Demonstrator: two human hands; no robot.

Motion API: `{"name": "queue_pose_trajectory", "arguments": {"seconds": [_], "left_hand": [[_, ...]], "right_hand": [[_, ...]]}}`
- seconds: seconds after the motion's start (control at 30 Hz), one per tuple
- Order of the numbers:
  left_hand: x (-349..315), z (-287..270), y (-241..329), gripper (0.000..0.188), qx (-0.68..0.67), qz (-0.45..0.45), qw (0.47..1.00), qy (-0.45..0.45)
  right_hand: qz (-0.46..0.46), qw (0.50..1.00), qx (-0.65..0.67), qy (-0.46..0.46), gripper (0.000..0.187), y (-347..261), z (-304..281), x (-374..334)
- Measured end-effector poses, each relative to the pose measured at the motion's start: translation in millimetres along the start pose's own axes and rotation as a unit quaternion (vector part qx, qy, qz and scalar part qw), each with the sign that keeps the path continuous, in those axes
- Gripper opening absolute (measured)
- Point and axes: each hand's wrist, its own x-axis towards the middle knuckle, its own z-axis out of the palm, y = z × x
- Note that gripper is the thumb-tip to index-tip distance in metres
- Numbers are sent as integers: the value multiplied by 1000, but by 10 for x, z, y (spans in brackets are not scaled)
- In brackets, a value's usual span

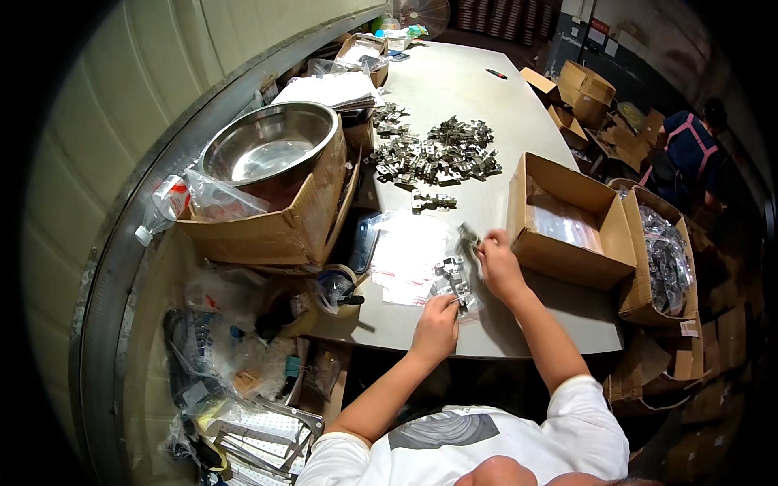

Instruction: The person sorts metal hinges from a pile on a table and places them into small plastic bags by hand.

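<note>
My left hand [438, 322] pinches the near edge of a small clear plastic bag [455, 285] lying on the grey table [454, 81]; metal hinges show inside it. My right hand [496, 257] holds another metal hinge [468, 236] just above the bag's far end. A stack of flat clear bags [405, 255] lies left of my hands. Farther up the table is a big heap of loose metal hinges [438, 154], with a couple of strays [433, 201] nearer to me.
An open cardboard box [567, 223] holding clear bags stands right of my hands; beside it another box [660, 259] holds bagged hinges. A steel bowl [267, 146] sits on a carton at left. Another person [689, 150] works at far right.
</note>
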Motion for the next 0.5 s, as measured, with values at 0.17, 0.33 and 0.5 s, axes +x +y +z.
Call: {"name": "queue_pose_trajectory", "arguments": {"seconds": [0.17, 0.33, 0.5], "left_hand": [[2, 19, -125, 45, -70, -39, 997, 5], [157, -43, 171, 58, -181, -118, 974, -74], [225, -119, 381, 61, 3, 127, 984, -122]], "right_hand": [[63, 925, 364, -89, 5, -202, -554, -1116], [246, 819, 513, -73, 11, -234, -431, -1551], [290, 699, 652, -49, 12, -362, -359, -1470]]}}
